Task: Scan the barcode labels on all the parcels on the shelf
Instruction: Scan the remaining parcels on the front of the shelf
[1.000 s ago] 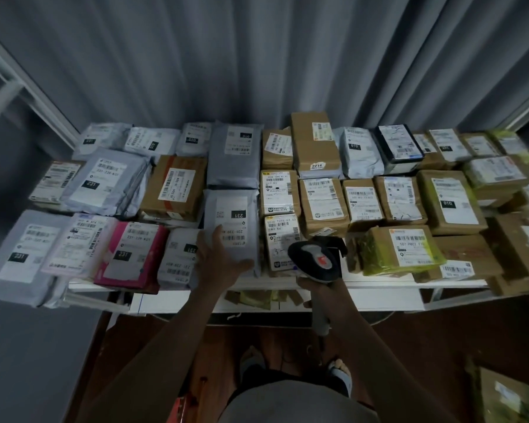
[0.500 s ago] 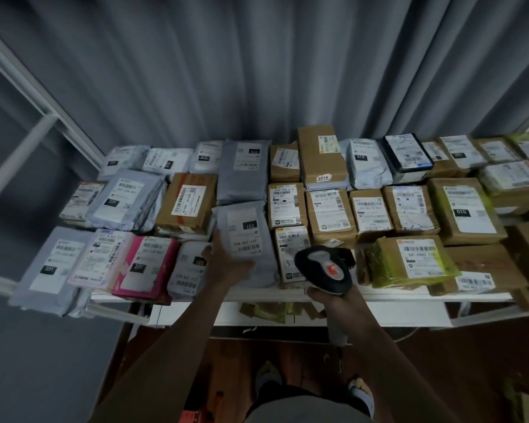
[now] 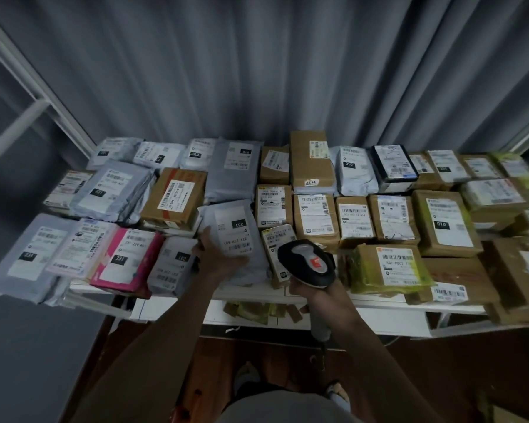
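Observation:
Several labelled parcels cover the white shelf (image 3: 379,303): grey mailer bags on the left, brown boxes on the right. My left hand (image 3: 219,257) grips the near left edge of a grey mailer bag (image 3: 235,230) marked 231 and tilts its label up. My right hand (image 3: 310,290) holds a black barcode scanner (image 3: 307,262) with a red button, its head over the shelf's front edge, just right of that bag. A small brown box (image 3: 277,254) lies between bag and scanner.
A pink mailer (image 3: 126,261) and more grey bags lie at the front left. A box wrapped in yellow-green tape (image 3: 388,267) sits right of the scanner. Grey curtains hang behind. White frame bars (image 3: 34,105) rise at the left. Cardboard scraps lie on a lower shelf.
My left hand has closed on the grey 231 bag's edge and lifted it slightly. The scanner has stayed beside it. The camera view has tilted up.

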